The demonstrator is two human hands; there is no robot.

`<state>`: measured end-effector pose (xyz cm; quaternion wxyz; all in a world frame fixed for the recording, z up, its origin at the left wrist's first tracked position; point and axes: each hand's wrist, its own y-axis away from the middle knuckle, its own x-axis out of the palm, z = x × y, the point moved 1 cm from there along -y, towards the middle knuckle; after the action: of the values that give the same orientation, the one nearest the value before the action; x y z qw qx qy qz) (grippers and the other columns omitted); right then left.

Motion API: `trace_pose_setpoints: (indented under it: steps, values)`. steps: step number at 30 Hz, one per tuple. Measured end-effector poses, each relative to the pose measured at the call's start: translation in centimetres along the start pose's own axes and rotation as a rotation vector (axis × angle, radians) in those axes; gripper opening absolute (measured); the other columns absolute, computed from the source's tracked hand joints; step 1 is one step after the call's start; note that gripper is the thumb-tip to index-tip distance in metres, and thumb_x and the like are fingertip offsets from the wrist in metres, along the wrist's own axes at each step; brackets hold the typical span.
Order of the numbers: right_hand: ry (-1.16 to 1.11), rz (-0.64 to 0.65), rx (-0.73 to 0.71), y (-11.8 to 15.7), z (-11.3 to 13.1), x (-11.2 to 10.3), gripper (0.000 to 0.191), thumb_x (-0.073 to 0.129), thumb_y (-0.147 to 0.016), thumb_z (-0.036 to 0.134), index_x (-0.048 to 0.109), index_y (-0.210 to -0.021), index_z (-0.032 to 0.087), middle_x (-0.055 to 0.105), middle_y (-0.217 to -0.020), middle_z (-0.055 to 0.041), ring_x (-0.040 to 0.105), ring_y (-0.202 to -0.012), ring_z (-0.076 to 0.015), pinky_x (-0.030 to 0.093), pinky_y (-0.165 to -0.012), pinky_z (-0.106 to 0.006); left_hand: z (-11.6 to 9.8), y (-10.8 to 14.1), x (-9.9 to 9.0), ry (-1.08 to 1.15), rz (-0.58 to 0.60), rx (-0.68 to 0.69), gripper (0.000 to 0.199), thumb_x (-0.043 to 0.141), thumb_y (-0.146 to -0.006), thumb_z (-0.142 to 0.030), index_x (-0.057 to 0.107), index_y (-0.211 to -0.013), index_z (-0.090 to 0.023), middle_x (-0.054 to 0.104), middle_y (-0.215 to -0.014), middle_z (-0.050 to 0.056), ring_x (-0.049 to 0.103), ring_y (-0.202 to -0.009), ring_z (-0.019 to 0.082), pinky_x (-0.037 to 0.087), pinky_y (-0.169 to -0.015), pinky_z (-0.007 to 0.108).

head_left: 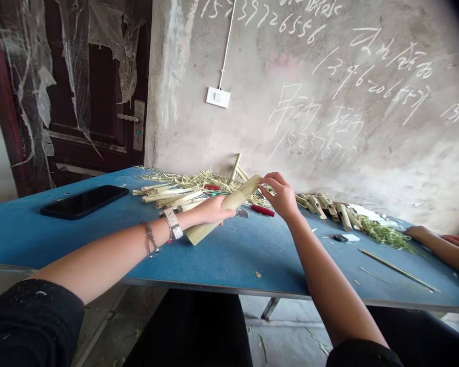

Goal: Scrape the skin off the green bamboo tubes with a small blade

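Note:
A long pale-green bamboo piece point(241, 195) slants over the blue table, its upper end leaning right and away from me. My left hand point(214, 210) is wrapped round its lower middle, with a watch and a chain bracelet on that wrist. At the upper end, the bent fingers of my right hand point(278, 196) pinch the edge. Just behind the piece lie a red-handled tool point(263, 210) and a metal blade point(242, 213), partly covered. A second red item point(212, 187) shows among the shavings.
Bamboo shavings point(183, 179) and cut stalks point(162, 196) lie at the back left, near a black phone point(84, 202). Split bamboo pieces point(328, 208), green shavings point(384, 232), a small knife point(346, 238) and a thin strip point(397, 269) lie rightward. Another person's hands point(424, 235) rest at far right.

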<state>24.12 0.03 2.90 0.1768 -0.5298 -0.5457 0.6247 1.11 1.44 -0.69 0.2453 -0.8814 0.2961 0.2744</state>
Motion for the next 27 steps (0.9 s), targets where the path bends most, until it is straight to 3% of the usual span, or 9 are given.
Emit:
trace_pose_setpoints:
  steps: [7, 17, 27]
  values:
    - [0.075, 0.043, 0.008, 0.0, 0.5, 0.2, 0.012, 0.050, -0.083, 0.023, 0.061, -0.090, 0.023, 0.058, -0.096, -0.0057, 0.058, -0.084, -0.0194, 0.047, -0.071, -0.031, 0.3, -0.3, 0.3, -0.058, -0.032, 0.003, 0.038, 0.052, -0.074, -0.046, 0.049, -0.099, -0.017, 0.063, -0.082, 0.004, 0.063, -0.061, 0.017, 0.045, -0.048, 0.024]
    - [0.106, 0.036, 0.001, -0.1, 0.7, 0.2, 0.011, 0.047, -0.083, 0.019, 0.058, -0.084, 0.021, 0.059, -0.095, -0.0049, 0.058, -0.081, -0.0174, 0.046, -0.066, -0.028, 0.0, -0.3, 0.5, -0.186, -0.099, -0.027, 0.037, 0.054, -0.073, -0.045, 0.051, -0.099, -0.019, 0.063, -0.070, 0.000, 0.062, -0.054, 0.016, 0.042, -0.046, 0.022]
    - [0.312, 0.088, -0.125, -0.3, 0.9, 0.1, 0.012, 0.047, -0.078, 0.013, 0.055, -0.078, 0.022, 0.056, -0.085, -0.0065, 0.050, -0.080, -0.0209, 0.045, -0.063, -0.032, -0.8, 0.1, 0.7, -0.245, -0.105, -0.024, 0.036, 0.053, -0.072, -0.043, 0.051, -0.097, -0.017, 0.062, -0.068, 0.000, 0.061, -0.050, 0.015, 0.040, -0.044, 0.022]
